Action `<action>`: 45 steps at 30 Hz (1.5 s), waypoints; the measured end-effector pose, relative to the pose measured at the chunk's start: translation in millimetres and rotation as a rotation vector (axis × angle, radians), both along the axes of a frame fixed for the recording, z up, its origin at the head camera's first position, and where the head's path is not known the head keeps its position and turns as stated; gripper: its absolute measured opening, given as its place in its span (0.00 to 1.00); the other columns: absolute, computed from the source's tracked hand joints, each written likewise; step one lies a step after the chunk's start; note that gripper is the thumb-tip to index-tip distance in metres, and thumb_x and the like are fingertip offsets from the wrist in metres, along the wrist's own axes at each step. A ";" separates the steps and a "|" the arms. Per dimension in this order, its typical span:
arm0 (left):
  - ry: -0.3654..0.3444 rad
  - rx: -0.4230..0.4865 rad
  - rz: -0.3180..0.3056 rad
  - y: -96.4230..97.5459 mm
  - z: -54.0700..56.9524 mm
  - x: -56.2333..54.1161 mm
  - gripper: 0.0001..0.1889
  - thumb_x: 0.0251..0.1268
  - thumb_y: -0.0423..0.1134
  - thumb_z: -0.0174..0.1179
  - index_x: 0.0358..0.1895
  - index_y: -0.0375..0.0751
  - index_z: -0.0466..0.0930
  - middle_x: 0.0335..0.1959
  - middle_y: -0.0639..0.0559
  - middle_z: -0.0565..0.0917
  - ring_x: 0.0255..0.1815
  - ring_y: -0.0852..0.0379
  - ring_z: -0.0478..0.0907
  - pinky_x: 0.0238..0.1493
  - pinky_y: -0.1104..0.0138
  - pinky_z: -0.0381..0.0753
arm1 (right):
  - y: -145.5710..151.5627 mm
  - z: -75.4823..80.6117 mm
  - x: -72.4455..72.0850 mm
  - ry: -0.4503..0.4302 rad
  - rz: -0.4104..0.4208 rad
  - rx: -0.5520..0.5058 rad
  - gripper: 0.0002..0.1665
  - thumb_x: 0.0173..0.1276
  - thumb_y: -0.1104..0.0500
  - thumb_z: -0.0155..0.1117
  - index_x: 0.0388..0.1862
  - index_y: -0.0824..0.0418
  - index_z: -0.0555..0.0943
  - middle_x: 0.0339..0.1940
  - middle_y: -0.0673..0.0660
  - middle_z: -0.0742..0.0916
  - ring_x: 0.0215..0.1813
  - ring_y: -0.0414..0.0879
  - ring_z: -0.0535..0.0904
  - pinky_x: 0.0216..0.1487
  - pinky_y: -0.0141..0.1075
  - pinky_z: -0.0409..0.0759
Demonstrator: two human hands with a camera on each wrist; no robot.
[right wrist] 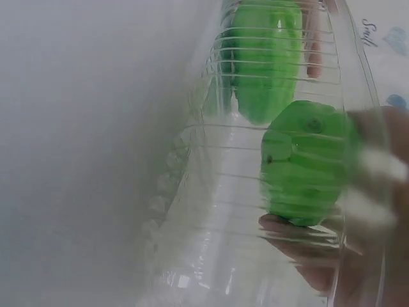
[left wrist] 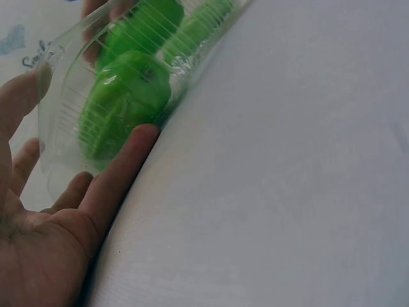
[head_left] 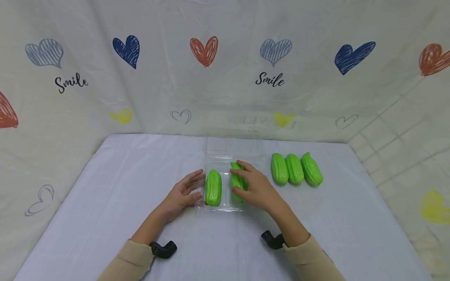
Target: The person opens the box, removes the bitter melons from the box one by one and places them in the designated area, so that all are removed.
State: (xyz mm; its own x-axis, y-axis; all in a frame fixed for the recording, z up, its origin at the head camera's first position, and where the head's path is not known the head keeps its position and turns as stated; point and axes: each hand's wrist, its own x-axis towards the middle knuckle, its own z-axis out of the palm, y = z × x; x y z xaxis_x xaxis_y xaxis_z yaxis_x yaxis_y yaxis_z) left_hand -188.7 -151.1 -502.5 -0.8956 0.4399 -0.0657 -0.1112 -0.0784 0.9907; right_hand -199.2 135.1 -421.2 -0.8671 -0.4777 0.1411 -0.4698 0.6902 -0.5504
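Note:
A clear plastic clamshell box (head_left: 225, 209) lies on the table with its lid folded back. Inside, on the left, lies a green ridged gourd (head_left: 213, 188). My right hand (head_left: 258, 187) grips a second green gourd (right wrist: 303, 169) in the right half of the box, thumb and fingers on either side of it. The hand hides part of that gourd in the head view. At the left wall of the box my left hand (head_left: 181, 199) rests with its fingers fairly straight; its thumb (left wrist: 124, 160) touches the plastic.
Three more green gourds (head_left: 294, 168) lie side by side to the right of the box. A white cloth covers the table (head_left: 123, 187), and a sheet printed with hearts (head_left: 225, 93) hangs behind it.

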 end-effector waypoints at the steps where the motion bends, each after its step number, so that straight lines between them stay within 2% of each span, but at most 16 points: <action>1: 0.002 0.000 -0.001 -0.1 0.3 -0.2 0.38 0.70 0.30 0.59 0.79 0.51 0.54 0.79 0.48 0.57 0.79 0.44 0.55 0.57 0.55 0.81 | 0.9 0.3 0.0 0.003 0.000 -0.002 0.33 0.63 0.52 0.70 0.67 0.57 0.77 0.76 0.61 0.69 0.74 0.59 0.68 0.65 0.56 0.73; 24: 0.001 -0.023 0.005 0.4 1.8 0.7 0.38 0.69 0.31 0.60 0.79 0.52 0.55 0.78 0.49 0.59 0.79 0.45 0.56 0.60 0.55 0.79 | 23.4 4.0 6.0 0.034 -0.033 -0.057 0.32 0.63 0.55 0.70 0.67 0.59 0.78 0.76 0.63 0.69 0.74 0.61 0.67 0.64 0.57 0.73; 37: -0.005 -0.014 0.007 -0.3 -0.2 1.5 0.38 0.69 0.30 0.60 0.79 0.52 0.54 0.79 0.49 0.58 0.79 0.45 0.56 0.58 0.56 0.80 | 34.8 9.4 9.8 0.050 -0.057 -0.049 0.31 0.63 0.55 0.71 0.66 0.59 0.78 0.76 0.62 0.69 0.73 0.61 0.68 0.63 0.57 0.75; 45: 0.003 -0.003 0.003 -0.6 0.5 0.8 0.40 0.67 0.36 0.64 0.79 0.52 0.55 0.79 0.48 0.58 0.79 0.44 0.56 0.59 0.56 0.80 | 42.5 12.7 12.8 0.068 -0.067 -0.071 0.31 0.62 0.56 0.71 0.65 0.59 0.78 0.75 0.63 0.70 0.72 0.63 0.69 0.62 0.57 0.75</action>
